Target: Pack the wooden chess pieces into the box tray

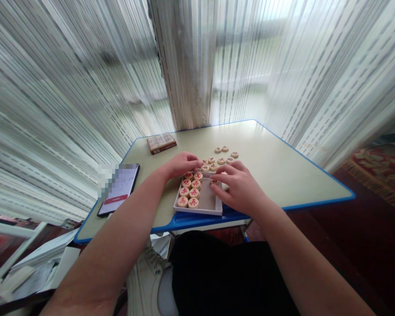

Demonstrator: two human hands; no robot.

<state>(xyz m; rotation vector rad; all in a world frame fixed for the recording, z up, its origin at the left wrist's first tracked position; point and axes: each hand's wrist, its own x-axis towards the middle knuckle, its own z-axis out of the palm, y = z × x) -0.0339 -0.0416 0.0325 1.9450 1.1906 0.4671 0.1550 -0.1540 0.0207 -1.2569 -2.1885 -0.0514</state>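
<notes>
A shallow white box (211, 199) stands at the near edge of the table. Two columns of Chinese chess pieces with red characters (194, 193) fill its left side. My right hand (238, 186) reaches over the box's right rim, thumb and fingers pinched around a Chinese chess piece (214, 181) near its far right corner. At the far left corner is my left hand (183, 164), fingers curled together close to the loose pieces; what they grip, if anything, is hidden. Beyond the box, several loose pieces with dark characters (221, 161) lie on the table.
The pale table (283, 175) has a blue rim. A small book-like box (162, 143) lies at the back left, and a tablet or phone (120, 188) with a lit screen at the left edge. Sheer striped curtains (191, 66) hang behind. One loose piece (227, 190) shows partly under my right hand.
</notes>
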